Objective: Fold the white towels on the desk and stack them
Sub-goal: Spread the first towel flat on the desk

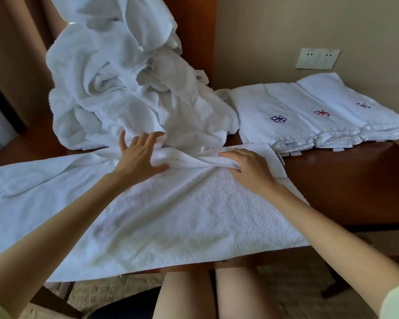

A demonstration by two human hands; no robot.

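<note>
pinching a bunched fold of the towel (182, 215) in curled right hand (249, 171) fingers (230, 156), left hand (138, 157) fingers (148, 139) splayed on it.

Soft, dim daylight from the left; faint shadows. Wide-angle bending at edges. Slight overall blur, a dull sheen on the desk (346, 180) at right.

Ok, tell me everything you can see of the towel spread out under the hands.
The spread towel is white terry cloth, lying flat across the near side of the desk, its near edge hanging over. Its far edge is bunched into a ridge; a small label shows at the far right corner. The left hand presses on it with spread fingers; the right hand grips the ridge.
</note>
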